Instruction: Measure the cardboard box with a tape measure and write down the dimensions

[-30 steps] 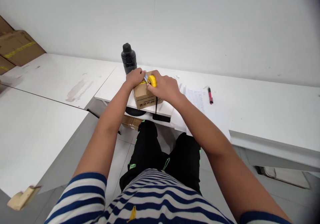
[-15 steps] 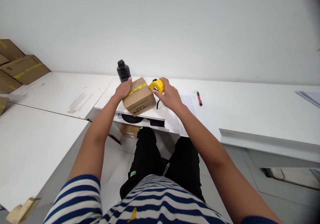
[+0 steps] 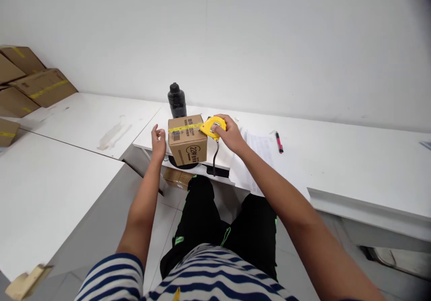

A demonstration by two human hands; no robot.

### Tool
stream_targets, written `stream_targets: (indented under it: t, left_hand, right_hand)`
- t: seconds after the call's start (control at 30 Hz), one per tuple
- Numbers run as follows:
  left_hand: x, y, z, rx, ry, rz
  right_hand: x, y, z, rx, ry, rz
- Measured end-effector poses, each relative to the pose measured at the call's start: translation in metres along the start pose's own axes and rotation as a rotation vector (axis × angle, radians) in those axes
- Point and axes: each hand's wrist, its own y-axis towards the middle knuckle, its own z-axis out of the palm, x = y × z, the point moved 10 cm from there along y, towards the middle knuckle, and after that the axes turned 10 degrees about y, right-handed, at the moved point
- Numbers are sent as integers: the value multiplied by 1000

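Observation:
A small cardboard box with yellow tape and dark print stands at the front edge of the white desk. My right hand is wrapped round a yellow tape measure, held against or just beside the box's upper right edge; I cannot tell if they touch. A black wrist strap hangs down from the tape measure. Just left of the box, my left hand is raised with loosely bent fingers, apart from the box and with nothing in it.
Behind the box stands a black bottle. Printed papers and a red and black marker lie on the right. Several taped cartons are stacked at the far left by the wall. Another carton sits under the desk.
My left hand has let go of the box and moved to its left. The box has turned, so its printed faces show more squarely. The tape measure has tilted, still in my right hand.

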Motion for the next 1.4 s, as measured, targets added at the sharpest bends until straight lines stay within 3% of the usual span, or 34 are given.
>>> stream_targets:
  t: [0.1,0.2,0.37,0.5,0.63,0.93,1.23,1.4]
  left_hand:
    - [-4,-7,-8,35,-296,49]
    - [-22,-22,3,142,-569,129]
    - [-29,-25,24,136,-950,76]
    - [-29,-20,31,138,-1064,107]
    - [-30,-24,24,47,-994,138]
    - [-33,-30,9,-21,-714,158]
    - [-25,-24,15,-80,-663,141]
    - [-24,-21,16,-93,-655,143]
  right_hand:
    - [23,17,17,145,-27,-99]
    - [45,40,55,360,-74,-210]
    - [55,60,115,608,-258,-294]
    - [55,62,132,673,-425,-342]
    - [57,61,136,765,-502,-335]
    - [54,51,110,768,-642,-261]
    - [54,27,30,703,-667,-153]
    - [42,14,-7,659,-684,-54]
